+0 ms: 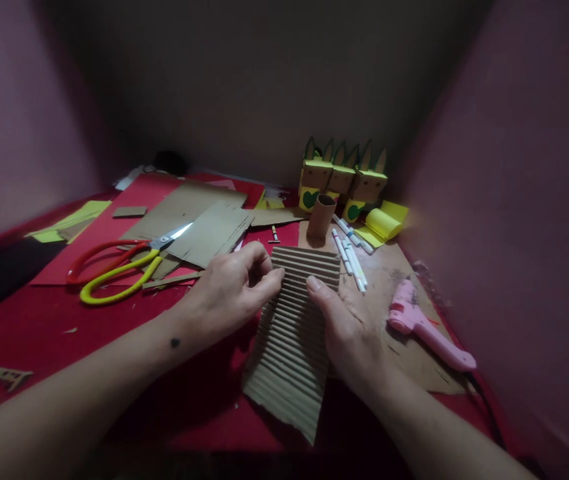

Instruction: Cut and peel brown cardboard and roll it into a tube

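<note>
A strip of corrugated cardboard (294, 347), its ridges bare and its near end ragged, is held up in front of me. My left hand (237, 283) pinches its left edge near the far end, thumb on the ridged face and fingers curled. On the right edge, my right hand (349, 327) grips it with the thumb lying on the ridges; the other fingers are hidden behind. Just beyond the strip stands an upright cardboard tube (321, 219). Several white markers (349, 257) lie to the right of the tube.
Red-and-yellow-handled scissors (124, 267) rest at left by flat cardboard sheets (209, 233) and red paper (84, 247). A pink glue gun (427, 327) lies at right on a brown board (414, 363). Several yellow-and-brown eared cardboard figures (341, 177) stand at the back beside yellow paper (387, 223).
</note>
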### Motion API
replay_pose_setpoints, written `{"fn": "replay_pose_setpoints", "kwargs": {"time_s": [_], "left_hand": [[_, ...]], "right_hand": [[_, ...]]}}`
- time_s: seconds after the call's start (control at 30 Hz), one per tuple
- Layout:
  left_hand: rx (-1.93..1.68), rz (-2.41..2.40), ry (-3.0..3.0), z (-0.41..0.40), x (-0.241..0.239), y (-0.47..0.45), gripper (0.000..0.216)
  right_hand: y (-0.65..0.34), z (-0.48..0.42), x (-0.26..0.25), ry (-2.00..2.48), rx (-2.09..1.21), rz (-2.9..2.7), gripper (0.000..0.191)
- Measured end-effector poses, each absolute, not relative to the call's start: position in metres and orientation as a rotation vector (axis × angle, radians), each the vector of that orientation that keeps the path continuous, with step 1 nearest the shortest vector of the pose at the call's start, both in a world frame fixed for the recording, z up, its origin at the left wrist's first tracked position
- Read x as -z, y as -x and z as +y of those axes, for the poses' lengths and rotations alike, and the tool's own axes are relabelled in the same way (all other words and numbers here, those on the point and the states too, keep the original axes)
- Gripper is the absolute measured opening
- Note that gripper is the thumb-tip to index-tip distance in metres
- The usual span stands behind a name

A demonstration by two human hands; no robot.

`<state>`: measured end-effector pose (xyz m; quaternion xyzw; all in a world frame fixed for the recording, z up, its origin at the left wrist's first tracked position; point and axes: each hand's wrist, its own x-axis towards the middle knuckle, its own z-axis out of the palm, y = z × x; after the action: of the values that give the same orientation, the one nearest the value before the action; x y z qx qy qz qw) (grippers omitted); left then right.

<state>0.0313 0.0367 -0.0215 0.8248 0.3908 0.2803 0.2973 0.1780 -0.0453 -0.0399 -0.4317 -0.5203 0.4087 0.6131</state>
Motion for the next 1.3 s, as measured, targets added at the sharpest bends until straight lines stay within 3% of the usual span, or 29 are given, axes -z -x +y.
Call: {"fn": "replay_pose_setpoints", "kwargs": {"time_s": [0.27,0.5,0.8,1.13,1.3], "left_hand": [[-0.796,1.011,-2.076,0.039,0.025,-0.033,0.017],[-0.799,0.921,-1.787,0.042,0.015,-0.030,0.014],[-0.482,0.800,-1.591,0.054,0.026,-0.021,0.023],[-0.481,0.713,-1.633,0.047,0.022,-0.021,0.009],[-0.830,0.922,-2.029,0.047,0.031,-0.021,0.018]], "right_hand": [[-0.175,-0.046,0.036,1.000,-0.970,-1.171,0.027],[-0.193,-0.031,0.053,1.191,-0.983,-0.720,0.011],[-0.192,-0.025,0.048,0.905,-1.399,-0.586,0.013],[-0.195,-0.026,0.051,0.879,-1.482,-0.615,0.023],[-0.189,-0.028,0.051,0.872,-1.427,-0.664,0.022]]}}
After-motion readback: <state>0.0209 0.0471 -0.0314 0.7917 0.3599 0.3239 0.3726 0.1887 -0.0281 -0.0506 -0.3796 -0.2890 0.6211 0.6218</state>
